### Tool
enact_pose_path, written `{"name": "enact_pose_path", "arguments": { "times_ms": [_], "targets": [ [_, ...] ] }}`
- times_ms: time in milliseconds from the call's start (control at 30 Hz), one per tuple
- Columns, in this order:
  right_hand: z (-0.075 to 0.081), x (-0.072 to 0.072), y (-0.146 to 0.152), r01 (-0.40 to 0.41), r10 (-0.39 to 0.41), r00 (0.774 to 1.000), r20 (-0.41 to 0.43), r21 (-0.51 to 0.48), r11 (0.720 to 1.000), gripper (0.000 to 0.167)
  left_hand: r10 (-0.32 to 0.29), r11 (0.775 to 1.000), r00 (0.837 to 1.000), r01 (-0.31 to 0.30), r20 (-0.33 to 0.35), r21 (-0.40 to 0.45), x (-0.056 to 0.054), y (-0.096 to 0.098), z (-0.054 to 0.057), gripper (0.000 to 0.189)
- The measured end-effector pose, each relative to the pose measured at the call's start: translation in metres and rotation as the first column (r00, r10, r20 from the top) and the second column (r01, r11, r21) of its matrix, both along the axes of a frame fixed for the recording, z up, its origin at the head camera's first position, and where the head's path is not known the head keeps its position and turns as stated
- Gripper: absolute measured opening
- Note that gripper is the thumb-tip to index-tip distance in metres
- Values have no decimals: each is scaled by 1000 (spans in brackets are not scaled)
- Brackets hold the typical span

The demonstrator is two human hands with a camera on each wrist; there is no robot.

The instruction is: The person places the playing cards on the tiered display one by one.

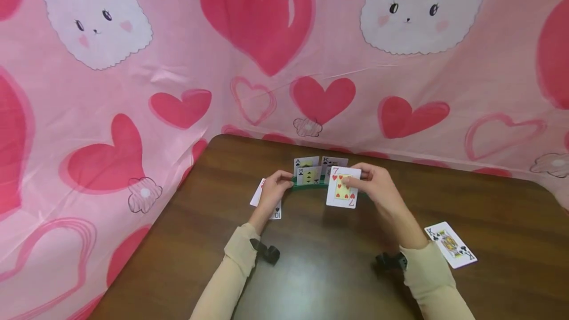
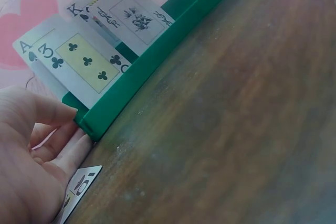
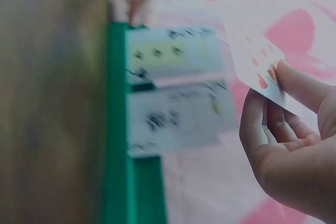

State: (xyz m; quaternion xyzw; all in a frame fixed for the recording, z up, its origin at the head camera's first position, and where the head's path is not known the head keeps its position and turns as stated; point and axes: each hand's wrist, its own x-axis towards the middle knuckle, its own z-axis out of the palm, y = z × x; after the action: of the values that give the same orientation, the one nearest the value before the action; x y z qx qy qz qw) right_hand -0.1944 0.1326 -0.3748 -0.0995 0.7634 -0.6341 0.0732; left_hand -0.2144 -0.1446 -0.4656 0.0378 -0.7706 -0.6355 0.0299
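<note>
My right hand (image 1: pixel 383 189) pinches a seven of hearts (image 1: pixel 340 201) between thumb and fingers, held up in front of the green card holder (image 2: pixel 164 51). My left hand (image 1: pixel 272 190) grips the holder's left end with thumb and fingers. Upright in the holder stand an ace of spades (image 2: pixel 25 47) with a three of clubs (image 2: pixel 86 61) before it. Beside them a king of spades (image 2: pixel 76 10) stands behind a joker (image 2: pixel 137 17). In the right wrist view the seven (image 3: pixel 257 61) is tilted, and the holder and its cards are blurred.
Under my left wrist lie a ten (image 1: pixel 276 213) and another card (image 1: pixel 256 195), both partly covered. A king of clubs (image 1: pixel 451 245) lies face up near my right forearm. The brown table (image 1: pixel 302 270) meets a pink heart-patterned cloth (image 1: pixel 262 107) at the back.
</note>
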Motion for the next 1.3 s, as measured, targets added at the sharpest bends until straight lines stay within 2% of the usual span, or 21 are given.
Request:
{"name": "enact_pose_path", "arguments": {
  "times_ms": [133, 233, 333, 567, 733, 1033, 1300],
  "targets": [
    [8, -1, 22, 62, -64, 998, -16, -117, 991, 20, 4, 1000, 1000, -4, 5, -12, 0, 0, -2, 20],
    [12, -5, 34, 93, -98, 995, -11, -226, 970, 5, 2, 1000, 1000, -2, -3, -8, -1, 0, -3, 20],
    [13, -8, 42, 123, -127, 992, 6, -308, 943, 10, 5, 1000, 1000, -5, -3, -8, -2, 1, -3, 20],
    [18, -12, 51, 198, -201, 979, 35, -393, 898, 14, 6, 1000, 1000, -6, -12, -2, -4, 0, -1, 19],
    [21, -12, 54, 203, -199, 978, 56, -454, 867, 14, 7, 1000, 1000, -7, -2, -4, -2, 0, -2, 20],
    [25, -12, 59, 182, -194, 981, 28, -508, 842, 16, -5, 1000, 1000, 5, 6, 3, -3, 1, -2, 20],
    [23, -14, 64, 184, -210, 978, 9, -519, 835, 18, -5, 1000, 1000, 5, 7, -3, -3, 0, -5, 20]
  ]
}}
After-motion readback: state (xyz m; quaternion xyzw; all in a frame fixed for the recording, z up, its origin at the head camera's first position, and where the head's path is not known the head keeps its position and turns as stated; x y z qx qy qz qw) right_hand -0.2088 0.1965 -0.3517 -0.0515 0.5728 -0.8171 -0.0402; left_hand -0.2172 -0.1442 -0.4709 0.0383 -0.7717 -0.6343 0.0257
